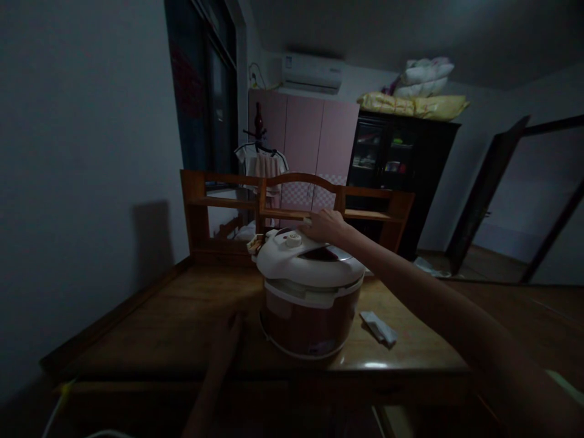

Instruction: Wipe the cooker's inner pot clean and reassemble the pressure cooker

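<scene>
A brown and cream electric pressure cooker (310, 322) stands on the wooden desk. Its cream lid (278, 258) is on top, with a round valve knob (293, 241) at the left of the crown; a narrow dark line runs between lid and body. Above the lid, my right hand (323, 225) is closed around the lid's handle, which the fingers mostly cover. My left hand (229, 331) rests low beside the cooker's left side, apart from it, on the desk. Deep shadow hides how its fingers are held.
A folded white paper packet (378, 328) lies right of the cooker. Behind, the desk's wooden shelf rack (301, 178) spans the back edge. A wall (91, 182) closes off the left side. Farther away are a pink wardrobe (303, 128), a dark cabinet (424, 158) and an open door (486, 188).
</scene>
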Available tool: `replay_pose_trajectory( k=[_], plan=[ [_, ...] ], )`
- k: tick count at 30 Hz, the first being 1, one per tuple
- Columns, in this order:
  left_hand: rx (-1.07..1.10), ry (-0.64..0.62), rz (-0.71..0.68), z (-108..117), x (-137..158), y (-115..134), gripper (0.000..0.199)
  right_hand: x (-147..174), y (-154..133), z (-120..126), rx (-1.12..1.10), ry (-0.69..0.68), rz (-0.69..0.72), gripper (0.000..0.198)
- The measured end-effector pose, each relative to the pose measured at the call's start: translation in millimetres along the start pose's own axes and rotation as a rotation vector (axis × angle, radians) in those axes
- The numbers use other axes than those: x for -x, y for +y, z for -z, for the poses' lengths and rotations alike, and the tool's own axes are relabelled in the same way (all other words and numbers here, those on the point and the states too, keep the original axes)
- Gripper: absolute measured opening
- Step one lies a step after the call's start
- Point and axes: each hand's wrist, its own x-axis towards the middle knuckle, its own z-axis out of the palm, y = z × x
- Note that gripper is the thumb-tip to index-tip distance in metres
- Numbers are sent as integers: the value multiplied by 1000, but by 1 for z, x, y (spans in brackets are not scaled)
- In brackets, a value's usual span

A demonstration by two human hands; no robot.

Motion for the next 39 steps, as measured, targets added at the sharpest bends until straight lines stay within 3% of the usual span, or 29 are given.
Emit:
replay_pose_trajectory(
  k=[7, 16, 39],
  plan=[
    [18, -10, 2, 0, -1, -5, 49, -7, 4, -11, 40, 127, 10, 53],
    [62, -27, 22, -1, 2, -1, 48, -17, 8, -17, 24, 114, 26, 52],
    [47, -21, -1, 0, 1, -1, 46, 8, 11, -16, 11, 154, -22, 52]
  ],
)
